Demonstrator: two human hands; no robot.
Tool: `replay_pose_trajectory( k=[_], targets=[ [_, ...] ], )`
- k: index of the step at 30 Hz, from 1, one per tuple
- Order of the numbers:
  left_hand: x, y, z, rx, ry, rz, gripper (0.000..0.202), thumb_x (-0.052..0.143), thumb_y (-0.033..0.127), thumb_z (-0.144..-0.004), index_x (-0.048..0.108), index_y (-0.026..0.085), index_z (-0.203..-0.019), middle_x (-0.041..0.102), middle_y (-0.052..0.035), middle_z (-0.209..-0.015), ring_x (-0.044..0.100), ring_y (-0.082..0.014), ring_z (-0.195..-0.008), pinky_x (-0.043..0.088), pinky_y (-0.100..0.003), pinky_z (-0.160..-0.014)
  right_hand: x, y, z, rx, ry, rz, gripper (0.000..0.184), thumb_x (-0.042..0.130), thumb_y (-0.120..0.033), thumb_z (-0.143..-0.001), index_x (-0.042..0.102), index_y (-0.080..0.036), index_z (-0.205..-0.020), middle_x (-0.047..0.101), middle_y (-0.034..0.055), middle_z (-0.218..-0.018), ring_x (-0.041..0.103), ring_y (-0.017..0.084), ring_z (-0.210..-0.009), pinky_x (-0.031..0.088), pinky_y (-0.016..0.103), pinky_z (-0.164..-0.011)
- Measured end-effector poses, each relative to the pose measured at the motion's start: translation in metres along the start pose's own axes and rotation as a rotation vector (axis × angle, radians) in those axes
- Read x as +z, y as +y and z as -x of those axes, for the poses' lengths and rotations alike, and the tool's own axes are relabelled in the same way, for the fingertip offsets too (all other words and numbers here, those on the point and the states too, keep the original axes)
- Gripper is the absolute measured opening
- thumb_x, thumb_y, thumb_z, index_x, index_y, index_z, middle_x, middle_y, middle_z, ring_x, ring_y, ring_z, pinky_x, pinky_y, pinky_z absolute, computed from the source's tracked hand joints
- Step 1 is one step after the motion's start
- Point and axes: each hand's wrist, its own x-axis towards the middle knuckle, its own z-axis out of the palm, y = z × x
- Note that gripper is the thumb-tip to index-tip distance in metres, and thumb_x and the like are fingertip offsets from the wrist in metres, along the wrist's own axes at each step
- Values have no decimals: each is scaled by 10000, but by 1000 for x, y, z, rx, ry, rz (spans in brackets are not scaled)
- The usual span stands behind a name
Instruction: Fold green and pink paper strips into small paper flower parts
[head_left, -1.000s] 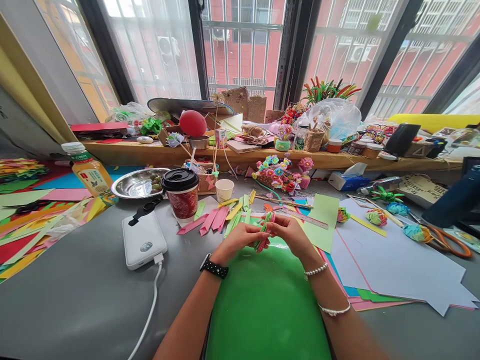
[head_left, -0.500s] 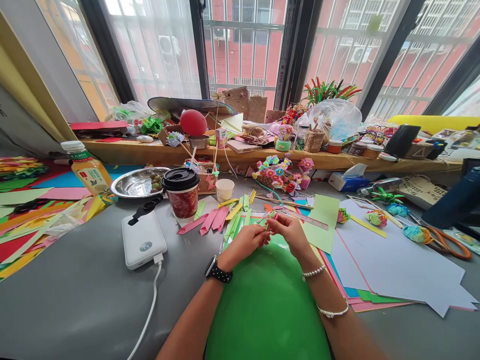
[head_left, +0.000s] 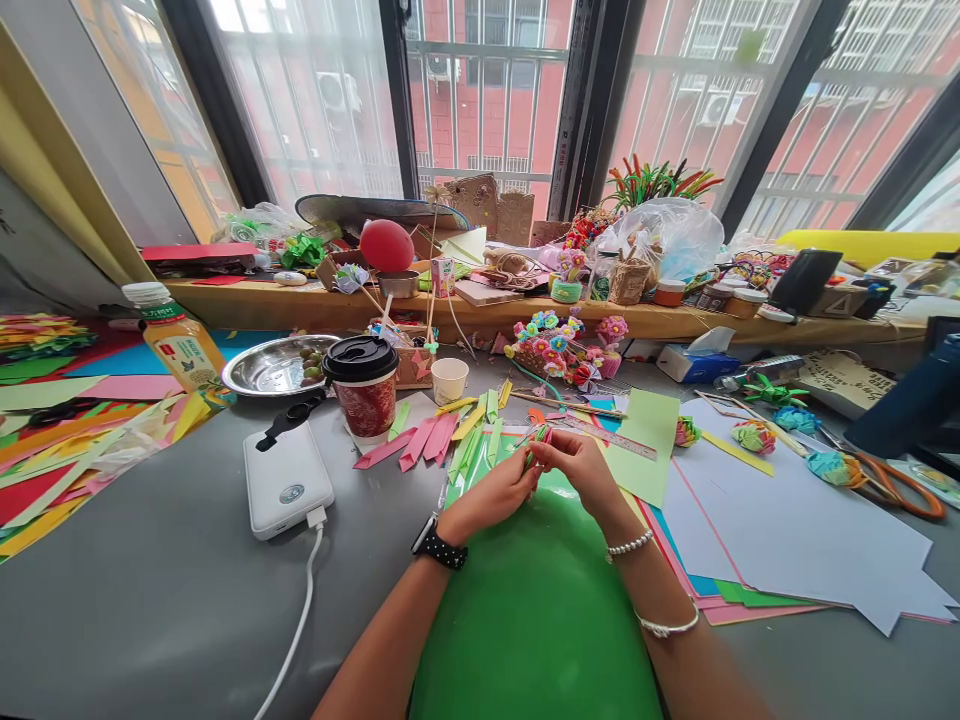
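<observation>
Looking down at two hands held close together, both closed around one small bundle of paper strips (head_left: 538, 442): gripped lower down by the curled left hand (head_left: 496, 492), pinched higher up between thumb and fingers of the right hand (head_left: 579, 465). Partly covered by fingers, with thin green and pink edges showing, packed side by side. Positioned mid-view above a glossy green surface (head_left: 532, 610), nearer than the loose folded strips (head_left: 425, 442). Open room leftward on the grey tabletop (head_left: 150, 600), around a white power bank (head_left: 289, 480); hemmed in rightward by overlapping paper sheets (head_left: 795, 530), and at the back by a crowded wooden ledge (head_left: 330, 306).
</observation>
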Motion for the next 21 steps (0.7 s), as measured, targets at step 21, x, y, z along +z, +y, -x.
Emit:
replay_pose_trajectory(
  k=[21],
  targets=[
    [5, -5, -2, 35, 195, -260, 266, 261, 298, -857, 495, 174, -877, 565, -74, -889, 522, -182, -818, 399, -300, -750, 12, 9, -1, 18, 104, -108, 231, 661, -388, -620, 588, -170, -603, 561, -1, -586, 553, 142, -616, 502, 285, -613]
  ],
)
